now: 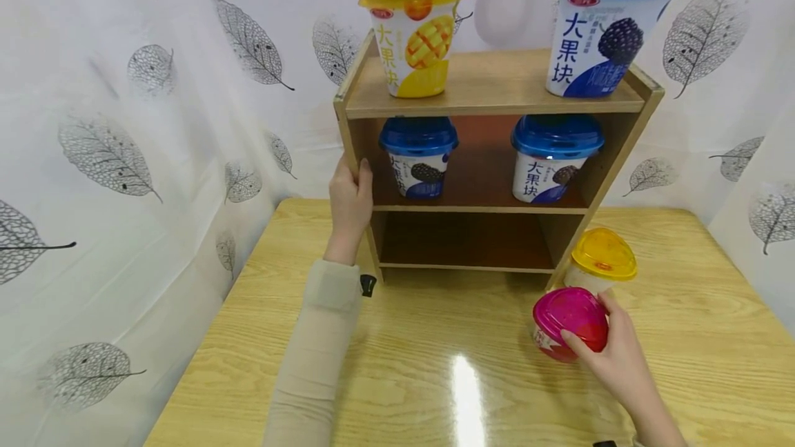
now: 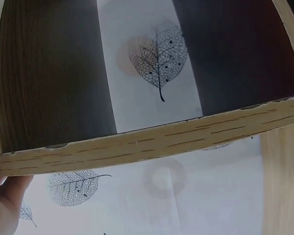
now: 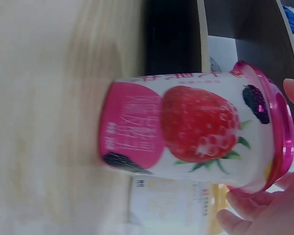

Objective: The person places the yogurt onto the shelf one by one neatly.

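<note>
My left hand holds the left side panel of a small wooden shelf, its thumb at the panel's front edge. In the left wrist view, part of that hand shows below the shelf's edge. My right hand grips a yogurt cup with a pink lid by its lid, at the shelf's lower right. A strawberry and a blackberry are printed on this cup in the right wrist view. Just behind it stands a yellow-lidded yogurt cup, partly covered by the pink one and my fingers.
On the shelf's top stand a yellow mango cup and a large blue blackberry cup. The middle level holds two blue-lidded cups, one left and one right. Beneath everything is a wooden table; a leaf-patterned curtain hangs behind.
</note>
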`<state>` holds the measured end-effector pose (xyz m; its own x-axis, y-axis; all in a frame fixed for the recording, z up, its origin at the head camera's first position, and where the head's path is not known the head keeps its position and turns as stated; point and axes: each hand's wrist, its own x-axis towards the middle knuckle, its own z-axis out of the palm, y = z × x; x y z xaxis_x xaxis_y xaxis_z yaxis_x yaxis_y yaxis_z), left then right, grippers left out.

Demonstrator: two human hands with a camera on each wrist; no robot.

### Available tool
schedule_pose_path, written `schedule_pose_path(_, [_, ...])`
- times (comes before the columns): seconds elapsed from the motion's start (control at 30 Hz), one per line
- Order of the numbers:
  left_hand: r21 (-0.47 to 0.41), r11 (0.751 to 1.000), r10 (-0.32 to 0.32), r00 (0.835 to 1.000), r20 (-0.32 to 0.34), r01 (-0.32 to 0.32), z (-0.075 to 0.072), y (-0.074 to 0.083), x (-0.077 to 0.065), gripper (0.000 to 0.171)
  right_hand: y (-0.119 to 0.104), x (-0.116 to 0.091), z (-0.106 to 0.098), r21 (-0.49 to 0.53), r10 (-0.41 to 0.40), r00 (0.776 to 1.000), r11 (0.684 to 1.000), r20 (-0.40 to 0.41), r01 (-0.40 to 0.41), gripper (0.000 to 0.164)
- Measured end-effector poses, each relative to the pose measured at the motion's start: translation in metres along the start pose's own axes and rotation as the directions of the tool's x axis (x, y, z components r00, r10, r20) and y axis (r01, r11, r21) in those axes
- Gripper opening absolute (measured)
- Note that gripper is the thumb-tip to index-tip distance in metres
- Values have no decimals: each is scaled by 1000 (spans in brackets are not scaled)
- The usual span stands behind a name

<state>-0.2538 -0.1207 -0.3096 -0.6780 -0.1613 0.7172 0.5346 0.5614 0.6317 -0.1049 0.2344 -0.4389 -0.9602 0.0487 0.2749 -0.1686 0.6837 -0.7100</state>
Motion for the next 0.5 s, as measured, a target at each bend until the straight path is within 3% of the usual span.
schedule_pose_path(0.2, [-2,1000,1,1000,-6,-1,0,-2,0,30,6,-6,6,147,111,994,983,24,-113,99])
schedule_pose_path(0.5, [-6,1000,1,1000,0,-1,-1,1,0,29,13,-10,10,231,225,969,942,107,-244,109])
